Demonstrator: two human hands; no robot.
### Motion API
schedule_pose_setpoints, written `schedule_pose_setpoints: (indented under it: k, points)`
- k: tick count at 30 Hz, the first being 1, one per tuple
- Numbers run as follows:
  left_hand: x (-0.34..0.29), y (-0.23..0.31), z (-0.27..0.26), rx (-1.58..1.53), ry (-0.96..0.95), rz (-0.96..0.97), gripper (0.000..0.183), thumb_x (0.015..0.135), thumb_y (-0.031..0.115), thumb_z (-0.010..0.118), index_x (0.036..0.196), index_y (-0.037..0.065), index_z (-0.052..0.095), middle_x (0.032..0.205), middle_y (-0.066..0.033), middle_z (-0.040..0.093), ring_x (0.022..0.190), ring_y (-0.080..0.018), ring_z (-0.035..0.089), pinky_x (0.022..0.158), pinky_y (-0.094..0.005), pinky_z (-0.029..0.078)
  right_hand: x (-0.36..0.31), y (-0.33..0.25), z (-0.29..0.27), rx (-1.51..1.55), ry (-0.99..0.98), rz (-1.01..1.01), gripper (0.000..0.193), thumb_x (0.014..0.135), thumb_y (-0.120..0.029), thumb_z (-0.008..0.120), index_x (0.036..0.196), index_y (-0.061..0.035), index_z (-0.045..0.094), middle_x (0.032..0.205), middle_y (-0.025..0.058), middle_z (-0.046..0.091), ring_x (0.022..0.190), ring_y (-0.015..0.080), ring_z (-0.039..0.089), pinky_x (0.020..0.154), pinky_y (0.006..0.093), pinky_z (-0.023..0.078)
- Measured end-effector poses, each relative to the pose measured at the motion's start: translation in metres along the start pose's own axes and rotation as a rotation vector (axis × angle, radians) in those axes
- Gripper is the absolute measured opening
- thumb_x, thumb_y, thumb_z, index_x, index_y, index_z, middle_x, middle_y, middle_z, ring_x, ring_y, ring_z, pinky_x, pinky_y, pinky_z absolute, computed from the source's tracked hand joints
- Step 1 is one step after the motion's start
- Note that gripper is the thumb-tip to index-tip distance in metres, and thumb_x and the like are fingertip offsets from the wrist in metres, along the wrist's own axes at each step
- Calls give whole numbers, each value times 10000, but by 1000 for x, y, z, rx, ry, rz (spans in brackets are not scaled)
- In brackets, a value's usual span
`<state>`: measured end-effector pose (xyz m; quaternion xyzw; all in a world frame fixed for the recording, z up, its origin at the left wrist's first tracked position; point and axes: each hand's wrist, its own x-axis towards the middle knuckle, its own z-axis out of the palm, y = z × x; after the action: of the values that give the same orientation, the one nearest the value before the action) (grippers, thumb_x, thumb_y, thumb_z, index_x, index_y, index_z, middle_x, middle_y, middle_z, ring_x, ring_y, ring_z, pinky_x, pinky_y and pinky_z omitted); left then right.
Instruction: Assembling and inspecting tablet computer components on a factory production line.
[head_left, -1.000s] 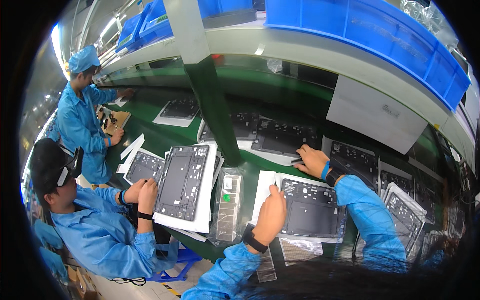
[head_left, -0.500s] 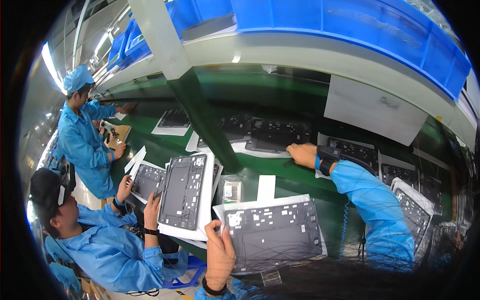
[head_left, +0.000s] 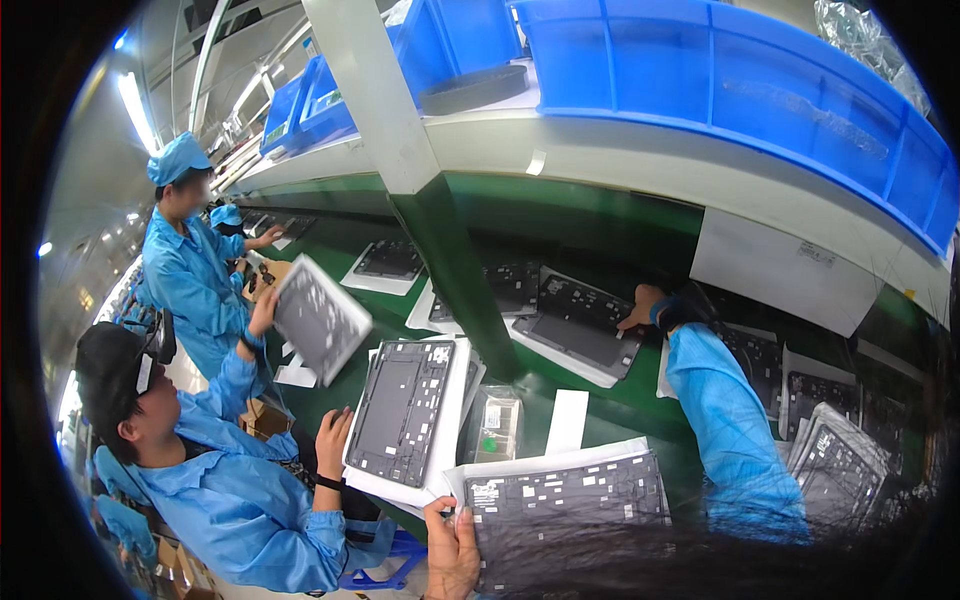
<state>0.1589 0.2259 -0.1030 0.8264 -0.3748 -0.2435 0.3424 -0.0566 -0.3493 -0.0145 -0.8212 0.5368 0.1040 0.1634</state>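
Note:
My left hand (head_left: 452, 550) is closed on the left edge of a dark grey tablet housing (head_left: 570, 515), with white sheeting behind it. Small white pieces dot the upper part of this housing. My right arm reaches forward across the bench, and my right hand (head_left: 641, 308) grips the right end of another tablet housing (head_left: 582, 318), which lies on a white sheet at a slant. Some of the right fingertips are hidden. Just left of my held housing, a third tablet housing (head_left: 398, 410) rests on a white stack.
A co-worker (head_left: 230, 480) at the left lifts a housing (head_left: 320, 318). Another person (head_left: 185, 270) stands beyond. A green-painted post (head_left: 460, 270) rises from the green bench. Blue bins (head_left: 720, 70) stand on the shelf above. More housings (head_left: 840, 460) lie at the right.
The housing at my right hand has turned, its right end swinging nearer me. The co-worker has raised a housing off the bench. The whole view has shifted.

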Motion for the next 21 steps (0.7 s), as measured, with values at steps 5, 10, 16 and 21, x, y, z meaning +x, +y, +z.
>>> schedule_pose_setpoints:
  k: [5, 10, 16, 21]
  points:
    - [-5, 6, -2, -219, 1, 83, 345, 1130, 163, 502, 1418, 41, 356, 1150, -155, 631, 949, -168, 567, 857, -298, 471, -13, -30, -23, -33, -262, 16, 1155, 543, -755, 915, 1298, 87, 680, 1351, 294, 669, 1287, 384, 647, 1065, 439, 526]
    - [-43, 168, -84, -530, 56, -51, 341, 1133, 182, 518, 1389, 82, 317, 939, -63, 668, 626, -39, 523, 515, -194, 427, -9, -31, 5, -33, -39, -55, 1204, 543, -747, 927, 1351, 97, 636, 1338, 285, 676, 1257, 373, 662, 1019, 450, 536]
    - [-46, 159, -84, -520, 66, 7, 353, 1132, 160, 507, 1414, 34, 336, 840, -24, 607, 687, -40, 491, 593, -219, 399, -29, -35, -49, 284, -183, -36, 878, 701, -649, 916, 1220, 24, 697, 1019, 118, 718, 866, 237, 681, 697, 371, 526]
    - [-27, 159, -55, -584, 89, 130, 431, 1124, 142, 518, 1502, -10, 378, 1089, -142, 692, 1005, -129, 605, 906, -277, 501, -84, -13, -93, 562, 95, -126, 547, 886, -525, 821, 887, 11, 710, 746, 79, 633, 659, 200, 575, 606, 385, 443]
